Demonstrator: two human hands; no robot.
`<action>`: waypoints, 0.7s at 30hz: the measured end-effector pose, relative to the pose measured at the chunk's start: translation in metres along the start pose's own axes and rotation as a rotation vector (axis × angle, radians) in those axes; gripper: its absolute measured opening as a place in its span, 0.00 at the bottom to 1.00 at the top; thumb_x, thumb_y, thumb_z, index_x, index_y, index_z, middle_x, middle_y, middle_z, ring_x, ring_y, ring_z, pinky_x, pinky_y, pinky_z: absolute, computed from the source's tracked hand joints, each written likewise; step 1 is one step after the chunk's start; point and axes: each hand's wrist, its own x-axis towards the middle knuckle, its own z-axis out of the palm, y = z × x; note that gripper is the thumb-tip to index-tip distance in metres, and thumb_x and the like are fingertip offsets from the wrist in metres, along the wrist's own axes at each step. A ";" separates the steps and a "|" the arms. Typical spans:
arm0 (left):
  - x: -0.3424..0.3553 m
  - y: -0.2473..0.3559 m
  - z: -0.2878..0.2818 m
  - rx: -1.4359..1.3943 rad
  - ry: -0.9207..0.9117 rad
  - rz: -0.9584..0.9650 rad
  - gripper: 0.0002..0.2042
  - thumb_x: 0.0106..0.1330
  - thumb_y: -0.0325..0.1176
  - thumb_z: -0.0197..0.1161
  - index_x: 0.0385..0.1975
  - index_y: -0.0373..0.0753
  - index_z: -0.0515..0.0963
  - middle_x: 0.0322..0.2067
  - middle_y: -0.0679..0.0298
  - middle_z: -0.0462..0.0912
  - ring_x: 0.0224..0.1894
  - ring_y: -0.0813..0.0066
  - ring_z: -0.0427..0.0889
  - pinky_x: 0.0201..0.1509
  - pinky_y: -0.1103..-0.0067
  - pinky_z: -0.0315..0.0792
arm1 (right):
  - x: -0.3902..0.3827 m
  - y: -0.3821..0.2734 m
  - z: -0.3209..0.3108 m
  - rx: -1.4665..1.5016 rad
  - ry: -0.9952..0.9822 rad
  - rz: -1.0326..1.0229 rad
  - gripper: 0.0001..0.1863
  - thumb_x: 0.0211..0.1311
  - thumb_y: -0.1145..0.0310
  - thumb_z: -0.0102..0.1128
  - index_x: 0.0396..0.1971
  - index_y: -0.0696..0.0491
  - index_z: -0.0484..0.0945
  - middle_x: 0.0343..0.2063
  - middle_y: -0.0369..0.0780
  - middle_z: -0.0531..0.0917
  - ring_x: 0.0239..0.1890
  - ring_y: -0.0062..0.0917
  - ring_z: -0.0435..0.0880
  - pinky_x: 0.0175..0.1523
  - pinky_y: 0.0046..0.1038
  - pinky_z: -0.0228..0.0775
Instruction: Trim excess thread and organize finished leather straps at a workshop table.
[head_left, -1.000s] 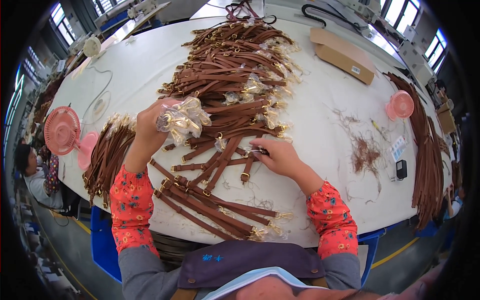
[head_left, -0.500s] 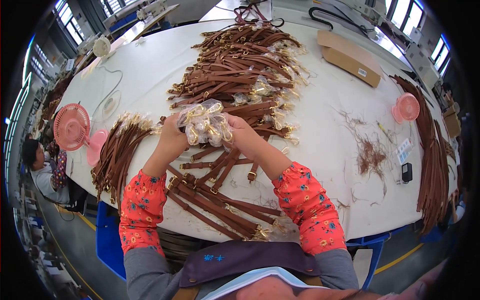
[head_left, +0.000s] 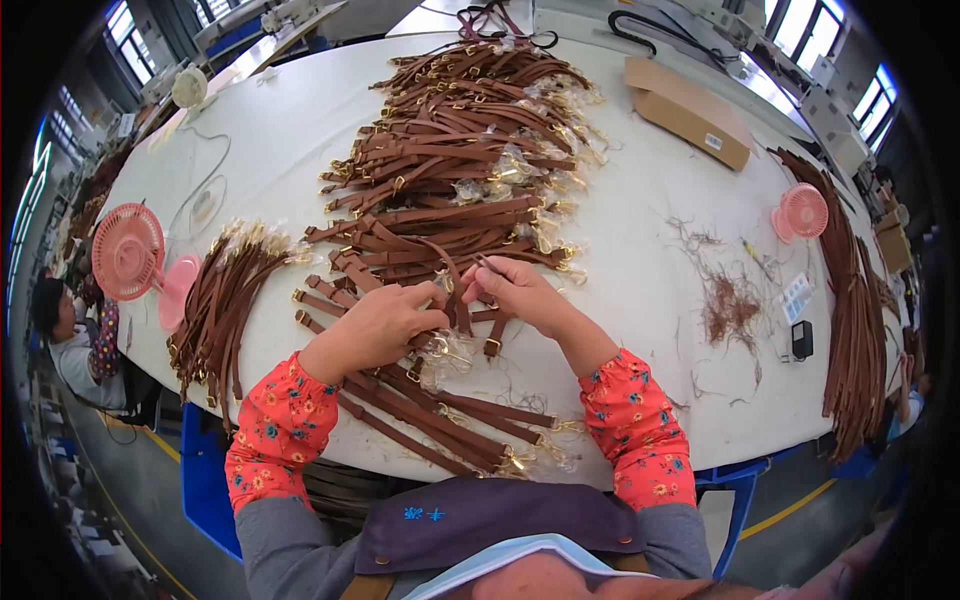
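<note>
My left hand (head_left: 398, 318) is curled round brown leather straps near their bagged gold clasps (head_left: 445, 355), which hang below its fingers. Just to its right, my right hand (head_left: 508, 295) grips a small thin dark tool (head_left: 485, 264), its fingertips against an upright strap (head_left: 445, 255). Brown straps with gold buckles lie heaped in a long pile (head_left: 450, 130) beyond my hands. More straps (head_left: 420, 420) lie fanned out beneath and in front of them, and a bundle (head_left: 220, 310) with bagged gold hardware lies to the left.
Two pink fans (head_left: 128, 250) (head_left: 805, 210) stand at either side of the white table (head_left: 640, 250), with a cardboard box (head_left: 685, 115), loose threads (head_left: 728, 310), a black adapter (head_left: 802, 340) and long straps (head_left: 850, 310) at the right. A co-worker (head_left: 75, 350) sits at the far left.
The bunch of bagged clasps, earlier held up at the centre with both hands around it, is lower. My left hand has moved down and right; my right hand has drawn slightly right.
</note>
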 end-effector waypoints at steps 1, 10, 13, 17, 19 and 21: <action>0.001 0.001 0.005 0.120 0.008 0.030 0.19 0.50 0.20 0.66 0.44 0.42 0.79 0.49 0.62 0.77 0.45 0.60 0.81 0.46 0.67 0.75 | -0.002 0.003 -0.006 0.000 0.000 0.002 0.15 0.76 0.58 0.53 0.45 0.54 0.79 0.38 0.33 0.85 0.40 0.15 0.83 0.45 0.24 0.79; 0.043 -0.019 0.035 0.356 0.012 0.142 0.18 0.58 0.23 0.58 0.51 0.39 0.77 0.47 0.61 0.79 0.60 0.63 0.74 0.73 0.63 0.61 | -0.030 0.026 -0.043 -0.678 0.372 -0.161 0.11 0.70 0.66 0.57 0.49 0.49 0.80 0.43 0.37 0.85 0.36 0.28 0.86 0.42 0.32 0.78; 0.046 -0.020 0.029 0.313 -0.135 0.098 0.14 0.58 0.23 0.58 0.45 0.39 0.78 0.40 0.62 0.78 0.51 0.63 0.77 0.63 0.67 0.68 | -0.032 0.026 -0.048 -1.004 0.399 -0.393 0.14 0.64 0.69 0.60 0.50 0.45 0.80 0.47 0.37 0.83 0.38 0.37 0.86 0.43 0.38 0.78; 0.034 -0.017 -0.003 0.260 -0.002 0.071 0.14 0.56 0.22 0.60 0.43 0.39 0.78 0.38 0.62 0.79 0.47 0.63 0.77 0.54 0.70 0.70 | -0.029 0.018 -0.050 -1.164 0.548 -0.270 0.17 0.60 0.70 0.63 0.50 0.42 0.81 0.50 0.35 0.81 0.37 0.38 0.86 0.41 0.39 0.79; 0.029 -0.013 -0.028 0.245 0.255 0.006 0.16 0.53 0.22 0.64 0.43 0.39 0.78 0.38 0.60 0.79 0.44 0.57 0.79 0.52 0.70 0.73 | -0.024 0.016 -0.056 -1.202 0.580 -0.285 0.17 0.59 0.69 0.64 0.49 0.42 0.81 0.51 0.34 0.80 0.36 0.37 0.86 0.40 0.39 0.79; 0.023 -0.019 -0.045 0.101 0.556 -0.163 0.16 0.55 0.22 0.66 0.45 0.38 0.78 0.40 0.59 0.81 0.43 0.61 0.83 0.48 0.72 0.76 | -0.019 0.021 -0.067 -1.313 0.550 -0.311 0.16 0.58 0.70 0.64 0.47 0.43 0.81 0.51 0.33 0.80 0.34 0.37 0.86 0.38 0.38 0.79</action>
